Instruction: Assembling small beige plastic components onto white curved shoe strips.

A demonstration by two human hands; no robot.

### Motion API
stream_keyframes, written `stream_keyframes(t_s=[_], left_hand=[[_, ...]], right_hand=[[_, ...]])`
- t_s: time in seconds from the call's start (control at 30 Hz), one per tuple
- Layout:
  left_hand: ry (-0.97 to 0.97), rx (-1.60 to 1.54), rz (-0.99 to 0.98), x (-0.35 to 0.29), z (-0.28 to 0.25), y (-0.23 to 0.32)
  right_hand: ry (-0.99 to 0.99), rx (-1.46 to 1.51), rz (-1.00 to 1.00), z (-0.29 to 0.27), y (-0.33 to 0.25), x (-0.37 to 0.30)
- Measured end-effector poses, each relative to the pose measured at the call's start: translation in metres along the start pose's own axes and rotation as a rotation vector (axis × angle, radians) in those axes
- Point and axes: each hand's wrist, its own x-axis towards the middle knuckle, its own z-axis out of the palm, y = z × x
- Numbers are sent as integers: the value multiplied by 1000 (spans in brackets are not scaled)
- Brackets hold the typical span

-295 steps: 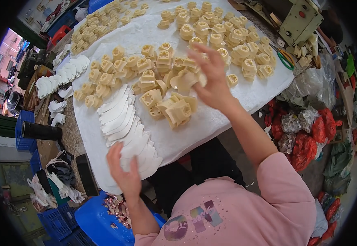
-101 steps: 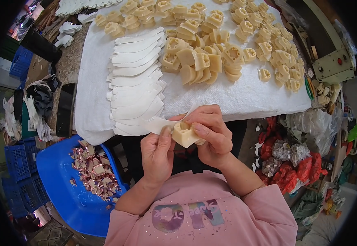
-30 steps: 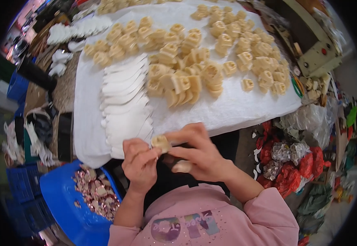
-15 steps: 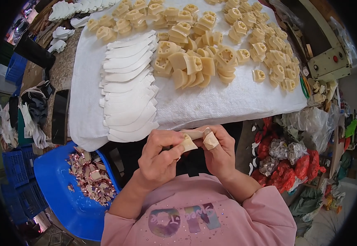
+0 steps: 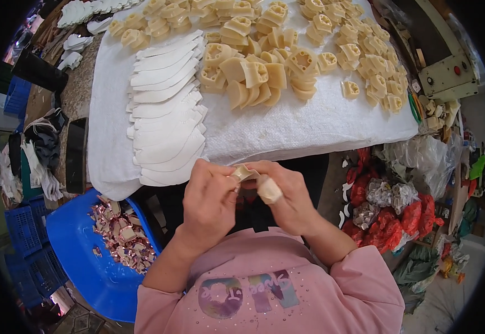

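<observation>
In front of my chest, past the near edge of the cloth-covered table, both hands hold one small curved cream-coloured moulded piece (image 5: 244, 172). My left hand (image 5: 209, 195) pinches its left end between thumb and fingers. My right hand (image 5: 287, 195) is closed on the other end, its fingers bent over the top. A pale wrapping (image 5: 269, 190) covers my right thumb. Much of the piece is hidden by my fingers. Beyond my left hand, a row of overlapping white curved strips (image 5: 167, 119) lies on the white cloth (image 5: 264, 131).
Many beige moulded pieces (image 5: 253, 75) are heaped across the far part of the cloth. At lower left stands a blue basin (image 5: 95, 284) with shiny pinkish pieces (image 5: 122, 236). Red plastic bags (image 5: 384, 236) lie at right. A control box (image 5: 448, 78) flanks the table's right side.
Both hands have moved slightly left and up, closer together. The cream piece has turned between my fingers, and my right fingers now bend over it. The table appears shifted slightly up and left.
</observation>
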Motion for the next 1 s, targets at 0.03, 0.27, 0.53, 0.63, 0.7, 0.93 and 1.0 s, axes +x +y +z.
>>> stream_keyframes(t_s=[0.03,0.27,0.53,0.63,0.7,0.93,1.0], left_hand=[[18,-172,-91,-2,-1,-4],[-8,-625,-284,-6,1,2],[-62,-352,-184,-2,4,-4],[27,-563,-345,-2,9,3],[113,-660,-436,0,8,7],[146,-863,-585,1,13,8],[146,-855,-560,1,15,6]], right_hand=[[-90,139,76,-6,-2,3],[-358,515,368,-23,14,28],[-216,427,407,-10,21,31],[-159,376,275,-6,20,31],[-140,453,190,-7,21,30],[-136,157,-170,-8,20,25],[1,21,-224,-2,17,24]])
